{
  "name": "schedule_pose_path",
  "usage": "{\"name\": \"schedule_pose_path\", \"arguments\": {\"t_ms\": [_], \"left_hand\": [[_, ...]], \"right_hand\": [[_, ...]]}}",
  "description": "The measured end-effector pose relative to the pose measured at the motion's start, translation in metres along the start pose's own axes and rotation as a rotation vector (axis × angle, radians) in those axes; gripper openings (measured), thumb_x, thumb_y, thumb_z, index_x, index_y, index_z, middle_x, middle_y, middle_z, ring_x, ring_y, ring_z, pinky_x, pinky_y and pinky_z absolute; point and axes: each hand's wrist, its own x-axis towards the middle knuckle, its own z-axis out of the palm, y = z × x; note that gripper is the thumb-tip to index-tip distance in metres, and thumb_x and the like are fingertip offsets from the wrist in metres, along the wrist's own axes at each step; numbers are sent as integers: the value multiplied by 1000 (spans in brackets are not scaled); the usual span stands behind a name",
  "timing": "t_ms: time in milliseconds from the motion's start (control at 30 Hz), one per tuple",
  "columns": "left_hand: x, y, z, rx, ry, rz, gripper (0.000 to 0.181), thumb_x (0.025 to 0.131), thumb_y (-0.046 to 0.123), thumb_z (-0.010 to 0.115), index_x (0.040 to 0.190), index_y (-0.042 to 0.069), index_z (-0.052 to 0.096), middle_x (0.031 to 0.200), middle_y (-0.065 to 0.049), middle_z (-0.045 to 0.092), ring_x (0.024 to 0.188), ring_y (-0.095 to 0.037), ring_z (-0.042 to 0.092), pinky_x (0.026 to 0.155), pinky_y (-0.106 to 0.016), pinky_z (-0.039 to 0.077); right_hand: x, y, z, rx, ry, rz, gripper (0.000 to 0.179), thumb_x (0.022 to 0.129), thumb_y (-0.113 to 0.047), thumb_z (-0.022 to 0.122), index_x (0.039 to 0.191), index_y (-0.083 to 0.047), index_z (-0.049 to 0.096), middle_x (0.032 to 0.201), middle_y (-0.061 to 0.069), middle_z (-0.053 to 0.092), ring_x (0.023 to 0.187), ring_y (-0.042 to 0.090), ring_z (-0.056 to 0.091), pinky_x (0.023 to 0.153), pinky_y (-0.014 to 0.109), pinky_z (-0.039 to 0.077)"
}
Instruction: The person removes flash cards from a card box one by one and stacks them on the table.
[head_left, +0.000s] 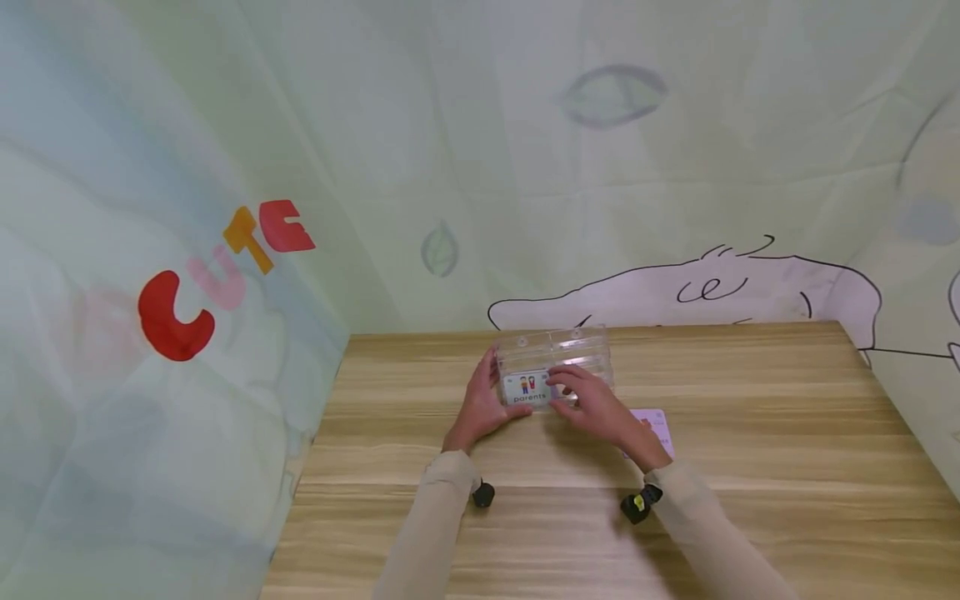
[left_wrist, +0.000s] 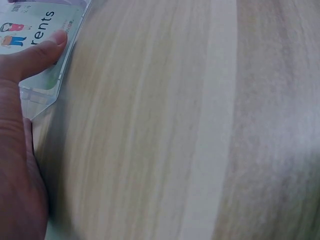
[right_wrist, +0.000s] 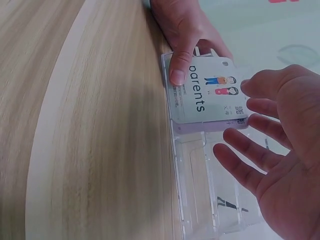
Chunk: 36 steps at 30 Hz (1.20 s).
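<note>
- The "parents" card (right_wrist: 215, 100) lies beneath the left thumb, in the clear holder (head_left: 523, 352) that the left hand (head_left: 480, 406) grips at its side.
- The right hand (head_left: 596, 408) has its fingers spread, pinching nothing, beside the card's edge.
- The card looks light, smooth, perhaps slippery; the edge nearest the right thumb suits a pinch.
- The holder seems stiff, possibly brittle.

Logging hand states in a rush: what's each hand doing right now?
Left hand: holding the clear case, thumb over the "parents" card.
Right hand: open, fingers at the "parents" card; whether they touch it, I can't tell.
</note>
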Motion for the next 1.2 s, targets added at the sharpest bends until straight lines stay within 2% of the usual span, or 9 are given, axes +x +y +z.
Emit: {"name": "schedule_pose_path", "arguments": {"t_ms": [400,600,733,1033,1200], "left_hand": [[-1,6,0,6,-2,0,131,68,29,100,166,14,13,159,-15,40,146,-25,42,120,-33,36],[0,5,0,0,3,6,131,68,27,101,165,13,14,158,-15,40,146,-24,42,120,-31,35],[-1,6,-1,-12,4,23,129,69,25,100,165,12,14,159,-15,40,146,-25,42,120,-31,35],[0,5,-3,-32,6,47,130,69,23,100,165,12,14,158,-15,40,146,-25,42,120,-31,35],[0,4,-2,-37,3,45,130,69,23,100,165,12,14,158,-15,40,146,-24,42,120,-31,36]], "right_hand": [[3,2,5,25,-13,48,33,98,-12,72,128,0,67,136,15,61,113,30,64,92,43,60],[8,4,8,82,27,20,29,97,-10,73,124,-2,69,126,11,64,98,24,66,77,38,62],[13,5,8,108,59,1,27,94,-9,76,119,-2,71,114,11,64,89,22,64,68,31,59],[17,7,12,192,78,-3,22,90,-2,79,111,0,74,106,13,64,96,27,64,75,30,63],[17,10,18,225,114,-25,20,88,3,79,107,1,75,111,14,63,97,29,66,76,28,64]]}}
